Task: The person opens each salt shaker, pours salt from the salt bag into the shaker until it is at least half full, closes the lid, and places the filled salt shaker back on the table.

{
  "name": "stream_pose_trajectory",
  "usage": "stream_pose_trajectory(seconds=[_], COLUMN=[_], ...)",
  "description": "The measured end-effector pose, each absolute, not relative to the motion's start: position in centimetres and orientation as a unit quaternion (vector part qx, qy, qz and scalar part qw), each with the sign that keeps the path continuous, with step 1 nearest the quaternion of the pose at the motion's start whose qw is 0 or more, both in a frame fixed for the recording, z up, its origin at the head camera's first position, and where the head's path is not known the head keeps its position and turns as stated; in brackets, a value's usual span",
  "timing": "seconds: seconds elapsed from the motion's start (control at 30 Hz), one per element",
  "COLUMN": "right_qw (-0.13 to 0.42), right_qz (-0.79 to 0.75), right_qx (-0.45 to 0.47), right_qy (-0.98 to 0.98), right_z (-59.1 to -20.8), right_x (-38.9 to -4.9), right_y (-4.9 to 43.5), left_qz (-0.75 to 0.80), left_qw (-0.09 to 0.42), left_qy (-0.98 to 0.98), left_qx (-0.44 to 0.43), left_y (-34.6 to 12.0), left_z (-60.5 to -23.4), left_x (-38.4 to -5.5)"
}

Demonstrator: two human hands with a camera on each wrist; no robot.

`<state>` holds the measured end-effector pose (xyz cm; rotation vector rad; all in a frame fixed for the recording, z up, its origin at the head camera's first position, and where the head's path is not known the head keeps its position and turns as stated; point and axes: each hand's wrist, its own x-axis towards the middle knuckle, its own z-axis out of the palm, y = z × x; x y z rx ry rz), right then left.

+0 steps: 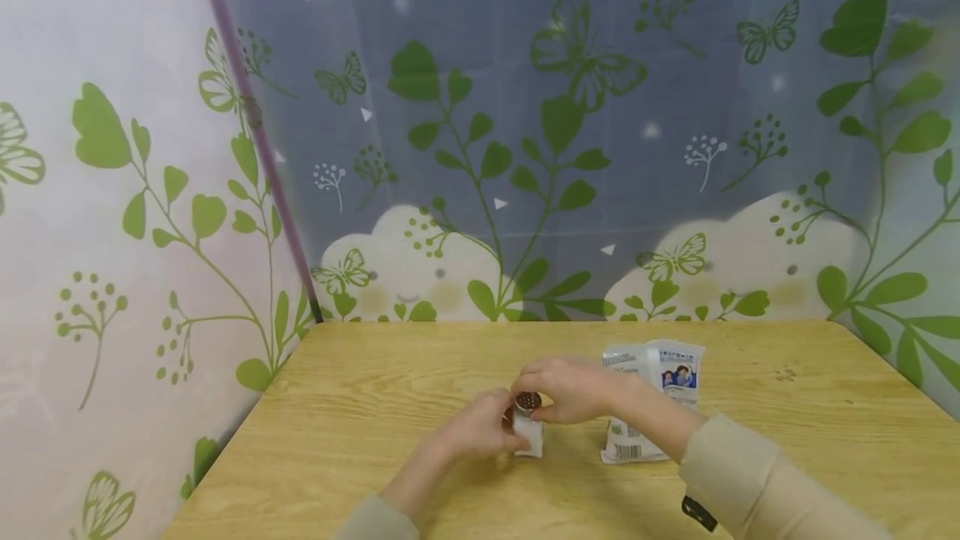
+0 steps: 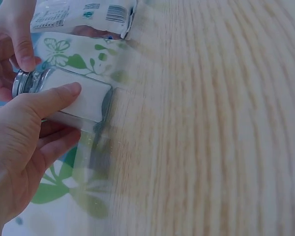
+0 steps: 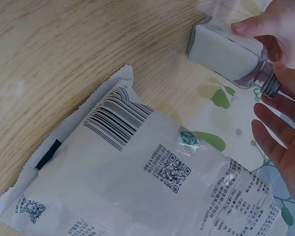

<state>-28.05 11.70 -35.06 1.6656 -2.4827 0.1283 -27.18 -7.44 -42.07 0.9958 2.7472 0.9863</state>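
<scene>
A square glass shaker [image 1: 528,437] filled with white grains stands near the middle of the wooden table. Its metal lid [image 1: 528,400] is pierced with several holes. My left hand [image 1: 480,427] grips the glass body from the side, the thumb lying along one face in the left wrist view. At the top, my right hand [image 1: 573,390] pinches the lid's rim between thumb and fingers. The right wrist view shows the shaker [image 3: 221,51] with clear glass at its neck, above the white contents.
Right of the shaker lies a white plastic packet [image 3: 152,162] with a barcode and printed codes. Beside it, partly behind the right forearm, shows a packet part with a blue picture [image 1: 678,375]. A leaf-patterned curtain [image 1: 465,148] hangs behind the table [image 1: 360,407].
</scene>
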Motion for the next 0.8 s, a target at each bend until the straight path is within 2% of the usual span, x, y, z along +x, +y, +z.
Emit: stream_pose_trajectory(seconds=[0.33,0.8], right_qw=[0.080,0.065], right_qz=[0.039,0.036], right_qx=[0.552,0.547], right_qy=[-0.829,-0.834], right_z=[-35.07,-35.12], right_x=[-27.95,-28.10], right_y=[11.73,11.71], left_qz=[0.318,0.220], left_qw=[0.040,-0.025], left_qy=[0.892,0.913], left_qx=[0.320,0.342], left_y=[-7.50,-7.63], left_z=[-42.09,-42.17], left_x=[-27.22,-27.22])
